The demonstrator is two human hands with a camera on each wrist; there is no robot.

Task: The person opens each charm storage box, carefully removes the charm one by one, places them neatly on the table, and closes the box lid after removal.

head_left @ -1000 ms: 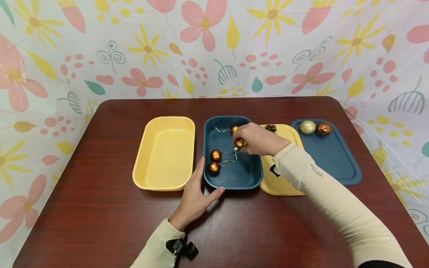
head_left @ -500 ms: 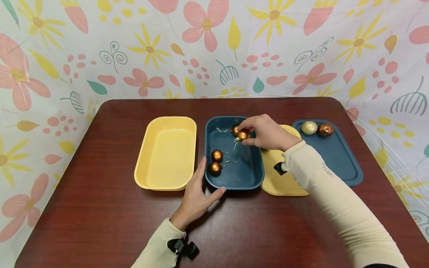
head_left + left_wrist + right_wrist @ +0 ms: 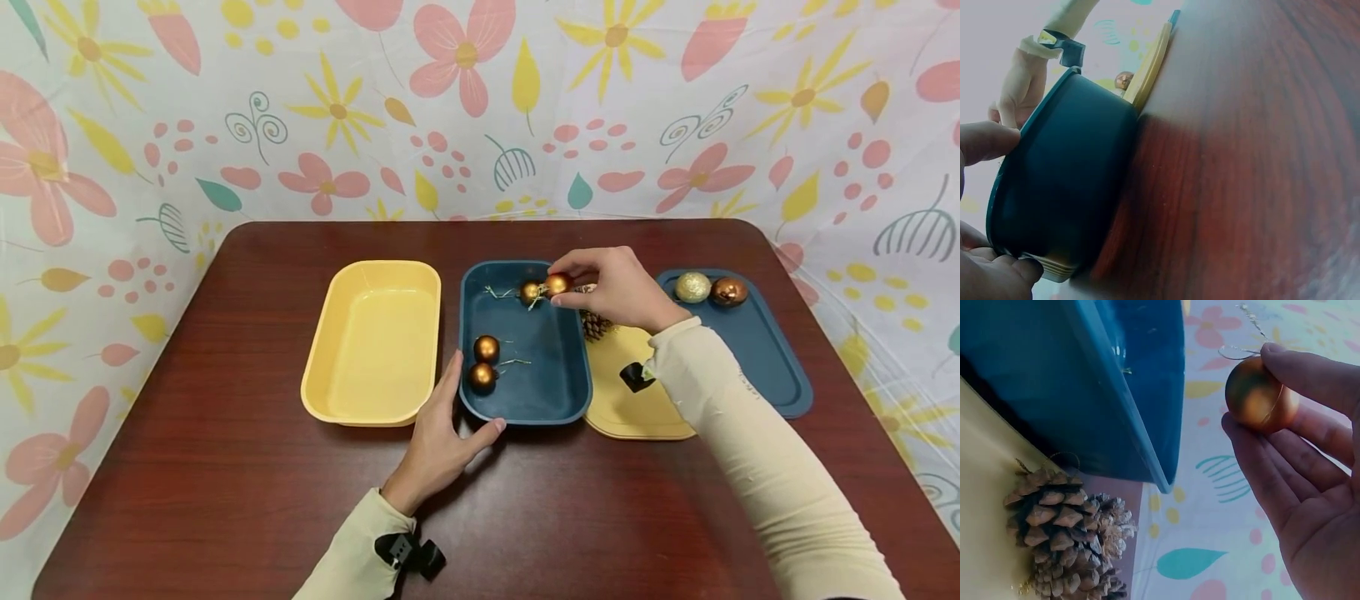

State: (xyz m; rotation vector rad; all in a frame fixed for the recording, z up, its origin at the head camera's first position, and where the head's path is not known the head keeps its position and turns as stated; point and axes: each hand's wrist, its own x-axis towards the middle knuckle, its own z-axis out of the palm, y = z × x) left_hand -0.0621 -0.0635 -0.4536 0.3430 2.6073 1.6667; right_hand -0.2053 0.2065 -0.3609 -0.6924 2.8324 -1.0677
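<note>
My right hand (image 3: 611, 287) pinches a copper-gold Christmas bauble (image 3: 1259, 394) between thumb and fingertips, raised over the right rim of the dark blue bin (image 3: 525, 404). A thin loop of string trails from the bauble. Along the bin's left side and front corner lies my left hand (image 3: 438, 446), fingers straight and thumb at the front rim (image 3: 997, 181). Inside the bin, one bauble (image 3: 529, 292) sits at the back, and two more, an upper bauble (image 3: 486, 347) and a lower bauble (image 3: 482, 377), lie at the left.
Left of the bin stands a deep yellow bin (image 3: 371, 350). Pine cones (image 3: 1054, 519) lie on a flat yellow tray (image 3: 637, 392) to the right, partly under my right hand. Beyond it, a blue tray (image 3: 757, 358) bears a glittery gold ball (image 3: 692, 287) and a shiny copper ball (image 3: 728, 292).
My right hand has lifted the bauble up and to the right, from within the blue bin to over its right rim. The left hand stays at the bin's corner.
</note>
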